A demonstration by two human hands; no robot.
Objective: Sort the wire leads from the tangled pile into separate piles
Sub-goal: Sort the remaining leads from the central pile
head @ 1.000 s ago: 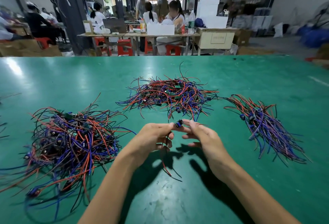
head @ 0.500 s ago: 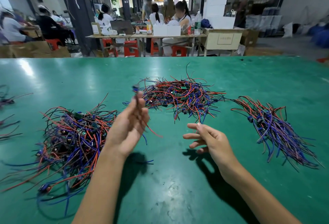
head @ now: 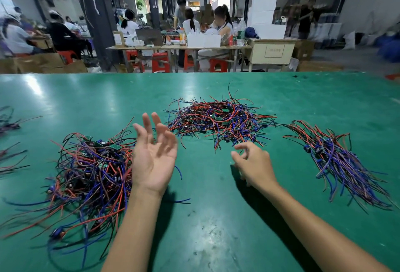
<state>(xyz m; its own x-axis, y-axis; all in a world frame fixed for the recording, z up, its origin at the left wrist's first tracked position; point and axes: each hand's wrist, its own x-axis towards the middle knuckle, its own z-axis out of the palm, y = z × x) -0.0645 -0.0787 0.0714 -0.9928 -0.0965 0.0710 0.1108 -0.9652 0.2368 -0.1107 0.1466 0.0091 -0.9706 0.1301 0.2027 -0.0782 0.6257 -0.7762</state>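
Observation:
Three heaps of red, blue and black wire leads lie on the green table (head: 203,224). The tangled pile (head: 218,120) sits at centre back. A big loose pile (head: 86,176) spreads at the left, and a tidier bundle (head: 337,159) lies at the right. My left hand (head: 152,157) hovers palm up beside the left pile, fingers spread, holding nothing. My right hand (head: 253,163) hangs just in front of the tangled pile, fingers loosely curled and empty.
A few stray wires (head: 8,139) lie at the table's far left edge. Behind the table, people sit at workbenches (head: 179,47) with red stools and boxes. Bare green surface stretches between my arms and toward the near edge.
My left hand carried a lead leftward from between both hands, then let it go over the left pile and now stands spread and empty. My right hand stayed near the centre.

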